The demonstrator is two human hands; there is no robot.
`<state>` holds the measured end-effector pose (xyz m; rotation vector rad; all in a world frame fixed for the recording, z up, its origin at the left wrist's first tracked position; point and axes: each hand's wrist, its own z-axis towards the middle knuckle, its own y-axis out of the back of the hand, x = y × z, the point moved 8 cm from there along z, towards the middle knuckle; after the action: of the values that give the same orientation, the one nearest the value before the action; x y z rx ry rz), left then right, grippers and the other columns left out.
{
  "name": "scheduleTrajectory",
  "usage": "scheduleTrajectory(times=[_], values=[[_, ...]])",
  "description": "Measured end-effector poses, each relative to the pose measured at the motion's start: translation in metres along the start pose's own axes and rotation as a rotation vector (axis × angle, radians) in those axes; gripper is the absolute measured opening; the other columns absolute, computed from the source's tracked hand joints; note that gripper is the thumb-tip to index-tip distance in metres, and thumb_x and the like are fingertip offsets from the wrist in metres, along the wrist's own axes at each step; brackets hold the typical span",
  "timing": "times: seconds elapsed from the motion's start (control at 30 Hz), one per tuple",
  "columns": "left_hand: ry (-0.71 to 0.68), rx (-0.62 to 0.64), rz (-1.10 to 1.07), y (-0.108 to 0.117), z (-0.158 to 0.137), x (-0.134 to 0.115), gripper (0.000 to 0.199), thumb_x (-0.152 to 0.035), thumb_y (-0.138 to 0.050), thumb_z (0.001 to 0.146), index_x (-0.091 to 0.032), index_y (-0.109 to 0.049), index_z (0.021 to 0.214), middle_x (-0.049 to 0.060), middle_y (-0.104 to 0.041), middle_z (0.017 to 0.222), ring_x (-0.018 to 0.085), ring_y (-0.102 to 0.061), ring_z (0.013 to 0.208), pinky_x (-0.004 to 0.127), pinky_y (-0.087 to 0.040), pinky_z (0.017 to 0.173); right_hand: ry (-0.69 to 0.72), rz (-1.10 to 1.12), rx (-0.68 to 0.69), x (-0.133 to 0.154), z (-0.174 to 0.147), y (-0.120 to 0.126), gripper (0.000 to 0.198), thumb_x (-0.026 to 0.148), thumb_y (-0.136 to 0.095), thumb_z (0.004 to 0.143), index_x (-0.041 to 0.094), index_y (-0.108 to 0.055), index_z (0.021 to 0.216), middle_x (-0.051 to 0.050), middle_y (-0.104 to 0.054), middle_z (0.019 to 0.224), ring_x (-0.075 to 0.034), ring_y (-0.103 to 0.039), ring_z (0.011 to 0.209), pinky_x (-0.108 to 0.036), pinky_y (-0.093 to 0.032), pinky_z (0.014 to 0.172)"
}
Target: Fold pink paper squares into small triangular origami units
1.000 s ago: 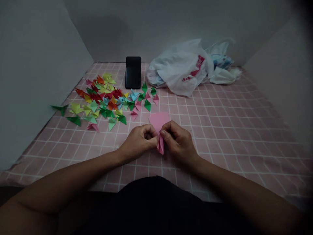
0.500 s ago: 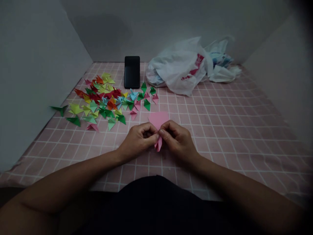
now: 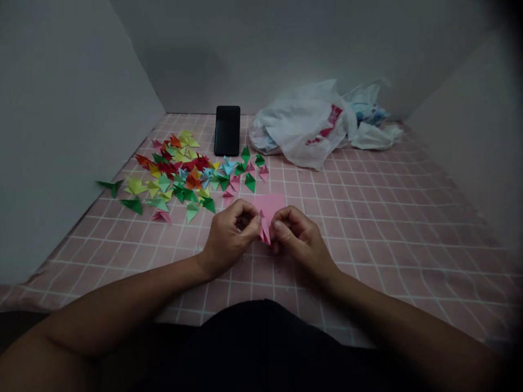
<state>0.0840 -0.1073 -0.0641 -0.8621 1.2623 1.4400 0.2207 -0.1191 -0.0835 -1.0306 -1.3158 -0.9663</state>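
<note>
A small folded piece of pink paper (image 3: 265, 231) with pointed ends is between my hands, just above the tablecloth. My left hand (image 3: 231, 234) pinches its left side between thumb and forefinger. My right hand (image 3: 300, 234) is closed in a pinch at its right edge; the exact contact at those fingertips is hard to see. Behind the fingers lies a flat, square pink sheet (image 3: 274, 202), partly covered by the folded piece and my hands.
Many small folded paper shapes (image 3: 183, 193) in green, yellow, red, orange, blue and pink lie at the left. A black phone (image 3: 227, 130) stands at the back beside white plastic bags (image 3: 302, 122). A pink checked cloth (image 3: 392, 228) covers the table; walls rise behind and at the sides.
The view has tilted slightly, so the scene sits lower and further right. My fingertips have moved apart a little, and more of the folded pink paper shows between them.
</note>
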Motion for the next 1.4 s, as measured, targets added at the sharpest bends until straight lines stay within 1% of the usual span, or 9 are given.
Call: scheduleTrajectory(times=[0.17,0.33,0.5,0.67,0.8,0.97,1.07,1.2,1.4], values=[[-0.060,-0.075,0.074,0.007,-0.001,-0.004,0.005,-0.018,-0.058,0.084,-0.019,-0.055,0.081,-0.001,-0.057,0.073,0.010,-0.056,0.062,0.022,-0.047,0.057,0.099,-0.129,-0.037,0.004,-0.001,-0.002,0.035,0.038,-0.078,0.077,0.023,-0.049,0.091,0.005,-0.055,0.070,-0.011,-0.051,0.058,-0.025,-0.040,0.052],[-0.082,-0.094,0.048,0.009,0.000,-0.004,0.006,-0.017,-0.058,0.084,-0.019,-0.053,0.081,0.005,-0.064,0.097,0.011,-0.060,0.073,0.024,-0.052,0.063,0.161,-0.167,-0.045,0.004,-0.001,-0.002,0.026,0.026,-0.071,0.082,0.023,-0.048,0.095,0.004,-0.055,0.074,-0.011,-0.053,0.062,-0.026,-0.043,0.056],[-0.019,-0.053,-0.007,0.006,0.002,0.006,0.008,-0.020,-0.060,0.085,-0.019,-0.052,0.087,0.001,-0.061,0.085,0.009,-0.059,0.065,0.022,-0.050,0.060,0.186,-0.218,-0.073,0.003,-0.001,0.002,0.016,0.020,-0.061,0.087,0.023,-0.048,0.096,0.002,-0.056,0.078,-0.013,-0.058,0.067,-0.028,-0.047,0.059],[0.015,-0.016,0.014,0.002,0.002,0.010,0.026,-0.016,-0.061,0.081,-0.018,-0.055,0.105,0.001,-0.061,0.091,0.007,-0.059,0.063,0.020,-0.048,0.059,0.200,-0.302,-0.119,0.004,0.002,0.007,0.014,0.016,-0.058,0.088,0.023,-0.049,0.097,0.002,-0.058,0.079,-0.012,-0.057,0.063,-0.027,-0.047,0.058],[0.089,0.013,-0.026,0.000,0.002,0.013,0.026,-0.017,-0.062,0.078,-0.016,-0.059,0.104,0.001,-0.058,0.090,0.009,-0.062,0.064,0.022,-0.052,0.059,0.238,-0.321,-0.162,0.010,0.004,0.013,0.014,0.016,-0.059,0.087,0.022,-0.051,0.096,0.002,-0.058,0.079,-0.012,-0.058,0.067,-0.027,-0.046,0.060],[0.333,-0.022,-0.303,0.000,0.001,0.031,0.021,-0.025,-0.067,0.077,-0.016,-0.059,0.093,-0.002,-0.058,0.080,0.010,-0.065,0.063,0.024,-0.057,0.063,0.244,-0.289,-0.206,0.012,0.003,0.017,0.019,0.024,-0.068,0.086,0.021,-0.054,0.098,0.000,-0.058,0.085,-0.012,-0.057,0.068,-0.028,-0.045,0.060],[0.424,-0.041,-0.468,-0.004,-0.003,0.036,0.025,-0.026,-0.071,0.074,-0.016,-0.058,0.092,-0.003,-0.059,0.075,0.010,-0.064,0.064,0.026,-0.059,0.066,0.225,-0.283,-0.174,0.009,0.005,0.015,0.019,0.023,-0.069,0.083,0.020,-0.055,0.097,-0.001,-0.059,0.088,-0.013,-0.059,0.068,-0.028,-0.045,0.059],[0.504,0.040,-0.588,-0.018,-0.012,0.038,0.031,-0.024,-0.077,0.070,-0.016,-0.058,0.094,-0.003,-0.060,0.075,0.010,-0.065,0.064,0.027,-0.060,0.065,0.201,-0.230,-0.121,0.006,0.008,0.013,0.003,0.019,-0.062,0.086,0.019,-0.061,0.089,-0.002,-0.059,0.087,-0.013,-0.059,0.069,-0.029,-0.047,0.063],[0.503,0.157,-0.508,-0.027,-0.016,0.039,0.031,-0.030,-0.077,0.074,-0.017,-0.058,0.093,-0.002,-0.063,0.072,0.011,-0.064,0.060,0.025,-0.054,0.060,0.008,-0.020,-0.051,-0.010,0.013,0.011,0.006,0.026,-0.061,0.085,0.020,-0.060,0.085,0.001,-0.058,0.073,-0.013,-0.057,0.060,-0.028,-0.046,0.057]])
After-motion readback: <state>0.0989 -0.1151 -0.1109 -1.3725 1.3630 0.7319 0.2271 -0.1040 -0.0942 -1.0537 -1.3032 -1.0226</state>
